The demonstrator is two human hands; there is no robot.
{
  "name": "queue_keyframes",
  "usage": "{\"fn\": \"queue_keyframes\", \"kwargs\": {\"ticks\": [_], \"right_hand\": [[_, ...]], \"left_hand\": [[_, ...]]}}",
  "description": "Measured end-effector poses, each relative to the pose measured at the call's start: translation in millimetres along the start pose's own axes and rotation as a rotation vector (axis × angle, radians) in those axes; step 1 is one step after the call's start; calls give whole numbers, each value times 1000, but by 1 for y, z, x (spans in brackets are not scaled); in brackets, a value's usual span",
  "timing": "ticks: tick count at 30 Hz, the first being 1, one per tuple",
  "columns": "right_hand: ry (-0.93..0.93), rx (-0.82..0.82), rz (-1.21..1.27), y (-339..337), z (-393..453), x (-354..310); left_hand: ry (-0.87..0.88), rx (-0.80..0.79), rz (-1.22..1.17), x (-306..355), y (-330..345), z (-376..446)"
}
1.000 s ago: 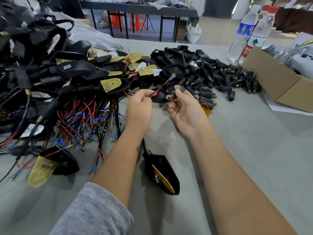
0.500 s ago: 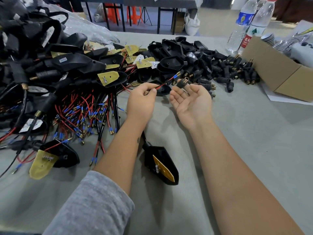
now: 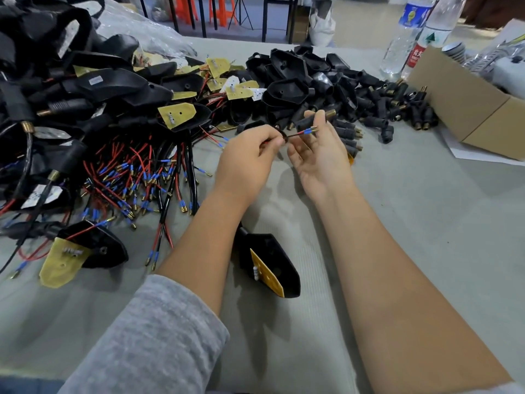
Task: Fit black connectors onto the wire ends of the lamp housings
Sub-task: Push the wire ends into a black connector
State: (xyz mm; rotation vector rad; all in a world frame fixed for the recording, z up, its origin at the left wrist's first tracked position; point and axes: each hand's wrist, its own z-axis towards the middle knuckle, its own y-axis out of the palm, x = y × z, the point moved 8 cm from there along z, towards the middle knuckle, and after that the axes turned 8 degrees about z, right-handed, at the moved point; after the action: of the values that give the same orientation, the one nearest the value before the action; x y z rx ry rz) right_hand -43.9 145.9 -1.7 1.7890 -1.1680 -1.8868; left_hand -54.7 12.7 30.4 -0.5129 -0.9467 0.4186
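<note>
My left hand pinches a red wire with a blue sleeve and brass tip; the tip points right, across my right palm. My right hand is palm up and holds a black connector with a brass end between its fingertips, just above the wire tip. The wire's black lamp housing with a yellow board lies on the table between my forearms. A heap of loose black connectors sits behind my right hand.
A large pile of black lamp housings with red and black wires fills the left. A cardboard box and two water bottles stand at the right back. One housing lies at the near left.
My right hand has taken a black connector between its fingertips and raised it over the wire tip. My left hand has shifted the wire rightward, over the right palm.
</note>
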Motion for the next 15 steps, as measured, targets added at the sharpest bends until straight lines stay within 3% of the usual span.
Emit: {"fn": "queue_keyframes", "kwargs": {"ticks": [4, 15], "right_hand": [[53, 0, 147, -3, 2, 1], [40, -102, 52, 2, 4, 1]], "left_hand": [[-52, 11, -18, -7, 1, 2], [-102, 32, -115, -12, -1, 3]]}}
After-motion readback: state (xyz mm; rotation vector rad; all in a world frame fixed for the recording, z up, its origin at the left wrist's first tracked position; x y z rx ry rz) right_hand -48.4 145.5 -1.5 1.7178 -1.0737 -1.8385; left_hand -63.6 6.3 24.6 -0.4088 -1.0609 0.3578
